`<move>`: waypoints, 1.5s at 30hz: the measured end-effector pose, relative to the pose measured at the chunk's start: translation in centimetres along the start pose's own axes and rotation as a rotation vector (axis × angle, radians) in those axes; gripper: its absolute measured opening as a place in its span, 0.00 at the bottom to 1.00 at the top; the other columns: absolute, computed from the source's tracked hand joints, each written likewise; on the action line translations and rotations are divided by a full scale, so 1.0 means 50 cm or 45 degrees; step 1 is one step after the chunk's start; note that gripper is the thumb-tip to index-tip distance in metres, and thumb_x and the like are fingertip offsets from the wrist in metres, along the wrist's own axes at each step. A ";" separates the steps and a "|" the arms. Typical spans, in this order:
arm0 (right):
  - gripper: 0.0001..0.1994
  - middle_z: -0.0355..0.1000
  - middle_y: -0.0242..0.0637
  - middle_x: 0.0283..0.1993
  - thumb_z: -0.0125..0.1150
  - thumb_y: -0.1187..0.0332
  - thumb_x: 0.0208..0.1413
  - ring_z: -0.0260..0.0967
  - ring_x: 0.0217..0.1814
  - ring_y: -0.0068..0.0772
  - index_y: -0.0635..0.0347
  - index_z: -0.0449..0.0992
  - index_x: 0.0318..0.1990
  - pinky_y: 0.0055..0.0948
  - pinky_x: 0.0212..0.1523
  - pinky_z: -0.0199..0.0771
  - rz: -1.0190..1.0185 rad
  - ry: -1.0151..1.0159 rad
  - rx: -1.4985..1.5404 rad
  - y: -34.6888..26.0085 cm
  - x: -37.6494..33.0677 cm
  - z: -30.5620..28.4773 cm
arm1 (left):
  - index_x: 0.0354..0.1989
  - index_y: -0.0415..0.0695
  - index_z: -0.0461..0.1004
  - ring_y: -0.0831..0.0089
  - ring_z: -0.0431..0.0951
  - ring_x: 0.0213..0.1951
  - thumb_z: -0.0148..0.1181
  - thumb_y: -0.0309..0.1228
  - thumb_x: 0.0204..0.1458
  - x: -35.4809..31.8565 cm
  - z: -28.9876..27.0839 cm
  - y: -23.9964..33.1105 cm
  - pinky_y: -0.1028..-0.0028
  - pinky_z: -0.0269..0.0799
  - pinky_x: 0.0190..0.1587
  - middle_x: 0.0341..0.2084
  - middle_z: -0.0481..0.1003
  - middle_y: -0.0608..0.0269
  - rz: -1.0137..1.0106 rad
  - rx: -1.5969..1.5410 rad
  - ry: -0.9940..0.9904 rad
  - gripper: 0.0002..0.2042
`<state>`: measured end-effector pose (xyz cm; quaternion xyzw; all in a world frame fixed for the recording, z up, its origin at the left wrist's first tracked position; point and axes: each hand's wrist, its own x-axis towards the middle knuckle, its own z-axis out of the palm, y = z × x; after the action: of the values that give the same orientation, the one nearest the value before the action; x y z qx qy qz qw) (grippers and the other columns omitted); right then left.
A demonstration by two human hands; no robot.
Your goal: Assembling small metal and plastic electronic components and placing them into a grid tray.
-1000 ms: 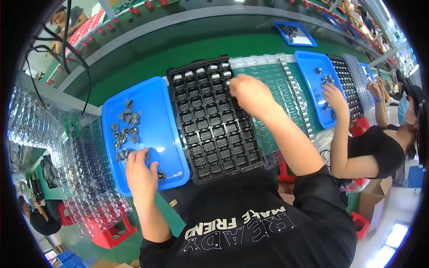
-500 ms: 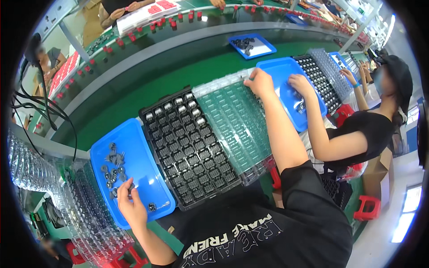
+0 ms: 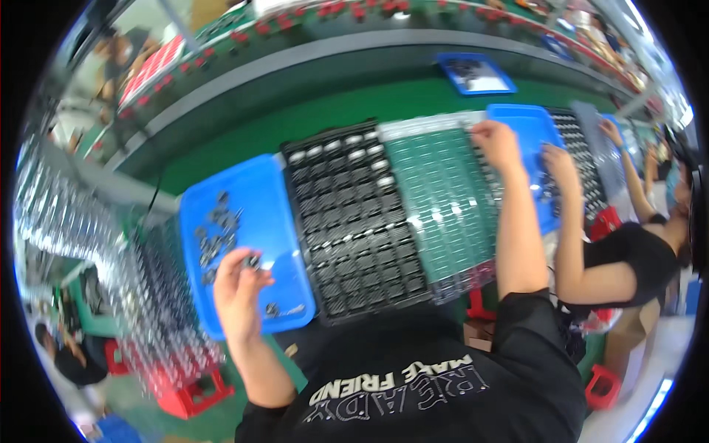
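Observation:
My left hand [image 3: 240, 292] pinches a small dark grey metal part [image 3: 252, 261] above the blue tray [image 3: 277, 221] on the left. More small grey parts [image 3: 220, 240] lie loose in that tray. To its right is a black compartment tray [image 3: 354, 229]; shiny parts fill several pockets along its far and right edges, the other pockets showing bare. Alongside lies a clear plastic compartment sheet [image 3: 443, 199], overlapping another black tray. My right hand [image 3: 501, 145] is at the sheet's far right corner, fingers closed; whatever they grip is hidden and blurred.
A second blue tray [image 3: 521, 122] sits to the right, where a co-worker's hand [image 3: 560, 164] reaches in. Another blue tray [image 3: 476, 75] with dark parts is farther back. Stacked clear plastic trays [image 3: 159, 295] stand at left, red stools [image 3: 196, 395] below. A raised rail curves behind the green bench.
My left hand has risen from the loose parts with one pinched in its fingers. My right hand stays by the clear sheet's far corner. The whole view has shifted and blurred.

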<state>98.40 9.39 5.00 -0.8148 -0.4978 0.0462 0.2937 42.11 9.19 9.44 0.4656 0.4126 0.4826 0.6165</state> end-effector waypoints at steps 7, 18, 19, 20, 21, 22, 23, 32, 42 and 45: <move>0.09 0.80 0.36 0.37 0.62 0.68 0.63 0.77 0.36 0.25 0.62 0.79 0.46 0.27 0.38 0.78 0.167 0.157 0.322 -0.110 -0.028 -0.011 | 0.59 0.38 0.69 0.66 0.82 0.43 0.57 0.26 0.63 0.030 0.103 0.003 0.68 0.80 0.48 0.55 0.74 0.49 -0.128 -0.643 -0.352 0.17; 0.12 0.80 0.43 0.42 0.69 0.84 0.51 0.80 0.41 0.29 0.68 0.81 0.43 0.24 0.40 0.82 -0.640 -0.198 1.109 -0.531 -0.352 -0.007 | 0.59 0.36 0.71 0.70 0.83 0.42 0.56 0.29 0.66 -0.007 0.157 0.017 0.70 0.83 0.46 0.49 0.77 0.53 -0.105 -0.618 -0.485 0.16; 0.11 0.80 0.42 0.40 0.71 0.81 0.50 0.80 0.40 0.33 0.66 0.82 0.42 0.26 0.41 0.81 -0.812 -0.057 0.977 -0.535 -0.350 -0.001 | 0.58 0.36 0.71 0.71 0.82 0.41 0.57 0.30 0.66 -0.013 0.162 0.020 0.71 0.82 0.46 0.47 0.77 0.54 -0.068 -0.541 -0.455 0.16; 0.11 0.80 0.41 0.40 0.73 0.79 0.49 0.80 0.40 0.34 0.65 0.83 0.42 0.27 0.40 0.80 -0.856 -0.054 0.998 -0.539 -0.351 0.005 | 0.58 0.35 0.72 0.72 0.82 0.41 0.58 0.30 0.65 -0.017 0.166 0.022 0.72 0.82 0.45 0.46 0.78 0.56 -0.032 -0.464 -0.424 0.16; 0.12 0.80 0.40 0.39 0.75 0.76 0.49 0.80 0.39 0.35 0.64 0.83 0.42 0.28 0.40 0.79 -0.899 -0.051 1.019 -0.542 -0.354 0.011 | 0.58 0.35 0.72 0.72 0.82 0.41 0.58 0.30 0.65 -0.021 0.168 0.022 0.72 0.82 0.45 0.46 0.78 0.56 -0.034 -0.463 -0.423 0.16; 0.12 0.80 0.40 0.39 0.75 0.76 0.49 0.80 0.39 0.35 0.64 0.83 0.42 0.28 0.40 0.79 -0.901 -0.053 1.022 -0.544 -0.355 0.013 | 0.58 0.35 0.72 0.73 0.82 0.40 0.59 0.30 0.65 -0.023 0.173 0.022 0.72 0.82 0.45 0.45 0.79 0.56 0.014 -0.471 -0.419 0.16; 0.12 0.80 0.40 0.39 0.76 0.74 0.48 0.79 0.39 0.35 0.64 0.83 0.42 0.28 0.40 0.79 -0.915 -0.061 1.005 -0.546 -0.356 0.014 | 0.57 0.34 0.73 0.73 0.82 0.40 0.60 0.30 0.64 -0.025 0.176 0.023 0.73 0.82 0.45 0.44 0.79 0.57 0.062 -0.480 -0.416 0.17; 0.14 0.79 0.37 0.39 0.78 0.73 0.45 0.77 0.39 0.33 0.61 0.84 0.41 0.28 0.38 0.80 -0.920 -0.067 0.968 -0.545 -0.367 0.015 | 0.57 0.32 0.72 0.72 0.81 0.45 0.61 0.25 0.62 -0.031 0.175 0.024 0.72 0.80 0.50 0.46 0.79 0.55 0.137 -0.447 -0.430 0.16; 0.09 0.79 0.42 0.44 0.73 0.79 0.47 0.79 0.44 0.33 0.63 0.82 0.37 0.29 0.44 0.80 -0.345 -0.297 1.336 -0.526 -0.420 0.053 | 0.53 0.33 0.73 0.72 0.81 0.48 0.63 0.17 0.58 -0.055 0.157 -0.015 0.73 0.79 0.52 0.50 0.78 0.53 0.111 -0.283 -0.325 0.15; 0.06 0.79 0.42 0.45 0.71 0.80 0.50 0.78 0.45 0.29 0.65 0.81 0.35 0.27 0.43 0.81 -0.662 -0.343 1.068 -0.521 -0.387 0.038 | 0.56 0.34 0.71 0.71 0.81 0.49 0.65 0.17 0.56 -0.057 0.153 -0.027 0.73 0.78 0.52 0.52 0.77 0.52 0.093 -0.251 -0.298 0.19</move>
<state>67.58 2.63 12.90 -0.4627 -0.6560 0.2722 0.5305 49.17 4.91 10.04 0.4705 0.2713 0.4854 0.6852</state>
